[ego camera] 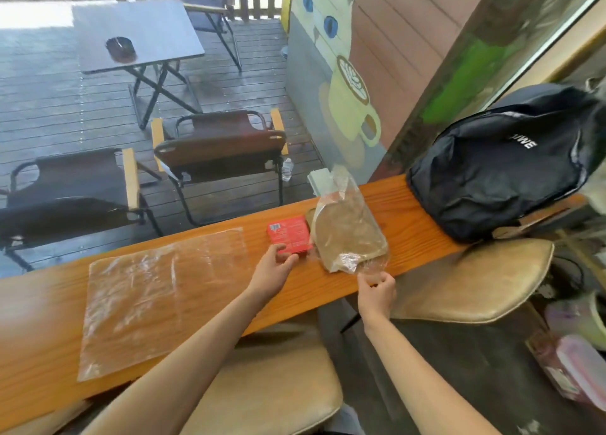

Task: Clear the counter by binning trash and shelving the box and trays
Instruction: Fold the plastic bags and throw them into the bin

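Observation:
A small red box (290, 236) lies on the orange wooden counter (413, 224). My left hand (273, 265) rests at the box's near edge, fingers touching it. Right of the box a brown tray (344, 237) sits inside a clear plastic bag (341, 188) whose top stands up. My right hand (377, 287) pinches the crumpled near corner of that bag at the counter's front edge. A large flat clear plastic sheet (157, 300) lies on the counter to the left.
A black backpack (501, 165) fills the counter's right end. Tan cushioned stools (475, 280) stand below the counter. Beyond the counter, folding chairs (219, 149) and a table (137, 34) stand on a wooden deck. A painted panel (344, 73) rises behind.

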